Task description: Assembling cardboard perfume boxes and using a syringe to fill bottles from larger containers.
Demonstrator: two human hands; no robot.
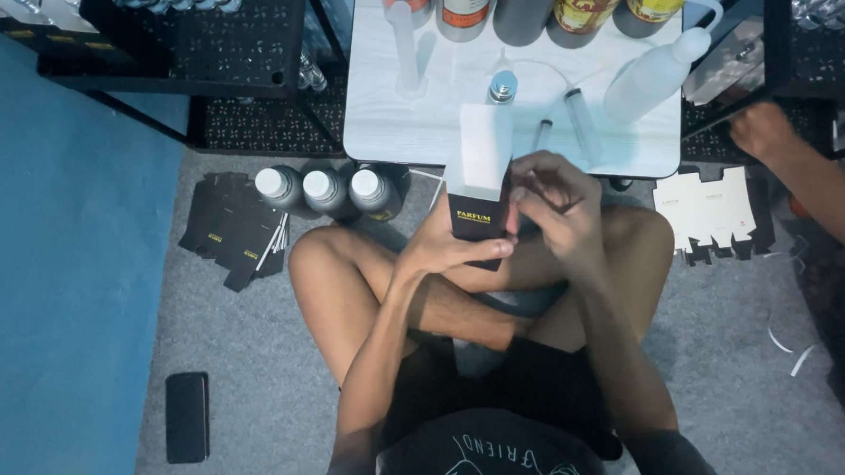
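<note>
I sit cross-legged on a grey floor. My left hand [449, 246] grips a small black carton [479, 218] with gold lettering, held upright over my lap. Its white inner flap [486, 149] stands open at the top. My right hand [556, 203] is at the carton's right side, fingers curled near its upper edge, pinching something too small to make out. A small bottle with a silver cap [501, 87] stands on the low white table [389, 125] just beyond the carton.
On the table are syringes [579, 117], a white squeeze bottle [651, 75] and large bottles at the back. Three dark bottles with white caps [326, 189] and flat black cartons [227, 227] lie at my left. Another person's hand [762, 130] reaches in at right. A phone [186, 417] lies on the floor.
</note>
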